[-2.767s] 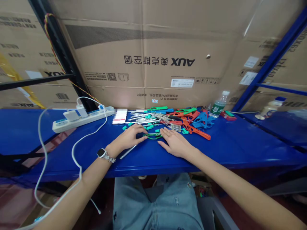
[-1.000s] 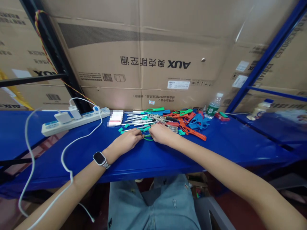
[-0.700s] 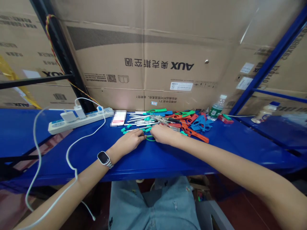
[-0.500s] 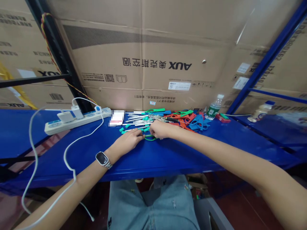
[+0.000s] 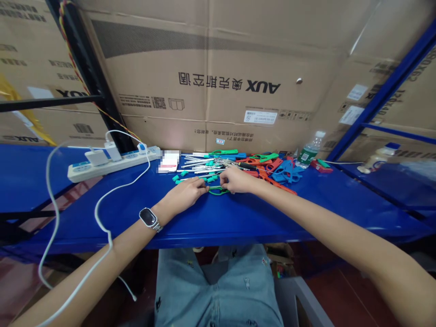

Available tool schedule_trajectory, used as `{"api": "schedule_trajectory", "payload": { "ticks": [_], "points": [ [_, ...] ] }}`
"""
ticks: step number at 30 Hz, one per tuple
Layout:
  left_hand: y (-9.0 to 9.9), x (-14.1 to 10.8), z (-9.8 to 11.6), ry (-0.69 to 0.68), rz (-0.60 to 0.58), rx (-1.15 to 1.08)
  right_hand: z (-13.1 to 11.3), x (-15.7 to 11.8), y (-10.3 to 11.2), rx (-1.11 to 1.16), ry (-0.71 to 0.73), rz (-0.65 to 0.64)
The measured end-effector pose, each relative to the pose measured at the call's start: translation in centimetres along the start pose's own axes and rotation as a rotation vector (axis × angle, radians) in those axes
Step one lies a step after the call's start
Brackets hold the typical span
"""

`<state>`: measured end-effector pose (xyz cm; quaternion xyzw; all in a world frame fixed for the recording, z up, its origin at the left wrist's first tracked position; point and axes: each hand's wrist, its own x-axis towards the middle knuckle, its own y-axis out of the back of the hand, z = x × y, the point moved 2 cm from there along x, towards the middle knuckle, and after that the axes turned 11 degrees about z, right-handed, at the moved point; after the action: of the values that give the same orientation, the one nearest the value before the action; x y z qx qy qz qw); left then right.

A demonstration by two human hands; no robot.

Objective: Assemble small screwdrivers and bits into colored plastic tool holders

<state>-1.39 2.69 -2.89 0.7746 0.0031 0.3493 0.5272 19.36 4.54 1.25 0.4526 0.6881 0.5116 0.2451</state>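
A green plastic handle piece (image 5: pixel 218 192) with a looped guard, like half of a long lighter's shell, lies between my hands at the front of the pile. My left hand (image 5: pixel 187 194) rests on the blue tabletop, fingertips closed on the piece's left end. Over its right part, my right hand (image 5: pixel 236 180) is bent in a pinch; whatever its fingertips hold is hidden. Several small teal caps (image 5: pixel 184 173) lie beyond my left hand. Behind them are silver metal tubes (image 5: pixel 195 160). Orange-red handle pieces (image 5: pixel 270 171) and blue ones (image 5: pixel 288 171) are heaped right of my right hand.
At left, a white power strip (image 5: pixel 127 162) has plugs and a loose white cable (image 5: pixel 98 215) crossing over my left forearm. A water bottle (image 5: pixel 308 152) and a small red box (image 5: pixel 320 167) stand right. Cardboard (image 5: pixel 225 54) walls the back of the blue shelf (image 5: pixel 259 218).
My right hand has shifted slightly right, away from my left hand. More of the green handle piece shows between them. The camera view has also shifted a little.
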Motion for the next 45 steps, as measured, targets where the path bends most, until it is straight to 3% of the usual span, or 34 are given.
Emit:
{"api": "schedule_trajectory", "payload": {
  "ticks": [5,15,23,27,33,45],
  "points": [
    [0.1,0.0,0.0,0.008,-0.012,-0.013,-0.7,-0.5,0.4,-0.066,0.048,0.09],
    [0.0,0.0,0.0,-0.012,-0.01,0.022,-1.0,0.0,0.3,-0.177,0.072,0.037],
    [0.1,-0.1,-0.2,0.013,-0.002,-0.047,-1.7,1.0,1.4,-0.123,0.036,-0.154],
    [0.4,0.1,-0.2,0.033,-0.014,-0.084,-1.2,0.6,0.9,-0.128,0.064,-0.103],
    [0.8,0.3,0.3,0.023,-0.031,-0.008,-1.7,-1.5,-0.5,-0.399,0.131,0.109],
    [0.8,0.3,0.5,0.056,-0.029,-0.024,-2.4,-3.7,-0.4,-0.421,0.114,0.081]
  ]
}}
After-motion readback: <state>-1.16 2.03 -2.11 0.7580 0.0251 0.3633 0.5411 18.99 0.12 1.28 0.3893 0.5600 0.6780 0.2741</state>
